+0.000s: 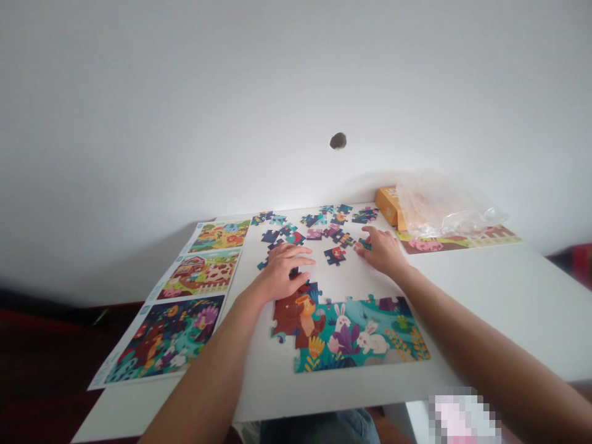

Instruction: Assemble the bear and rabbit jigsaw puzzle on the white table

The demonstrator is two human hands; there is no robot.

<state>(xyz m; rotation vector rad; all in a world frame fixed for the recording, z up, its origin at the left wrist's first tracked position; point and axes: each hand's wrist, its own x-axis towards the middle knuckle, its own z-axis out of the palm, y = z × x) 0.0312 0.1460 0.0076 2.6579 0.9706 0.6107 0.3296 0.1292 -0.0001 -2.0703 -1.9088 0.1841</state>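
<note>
A partly joined jigsaw puzzle point(345, 336) lies before me, showing white rabbits, plants and a brown bear. My left hand point(284, 271) rests palm down over its upper left corner. Its fingers are stretched out and spread, partly hiding dark pieces underneath. Farther right, my right hand point(383, 251) has thumb and index finger around a small teal puzzle piece point(365, 243), partly covered by the fingers. Between the hands lies a loose dark blue piece with a red figure point(335, 255). More loose pieces point(314, 234) are scattered beyond the hands.
Left of the puzzle lies a sheet with three printed pictures point(198, 274). At the back right stand an orange box point(387, 206) and a crumpled clear plastic bag point(446, 206), partly over another printed sheet point(467, 240). A wall with a round hole point(338, 141) borders the white table point(490, 296).
</note>
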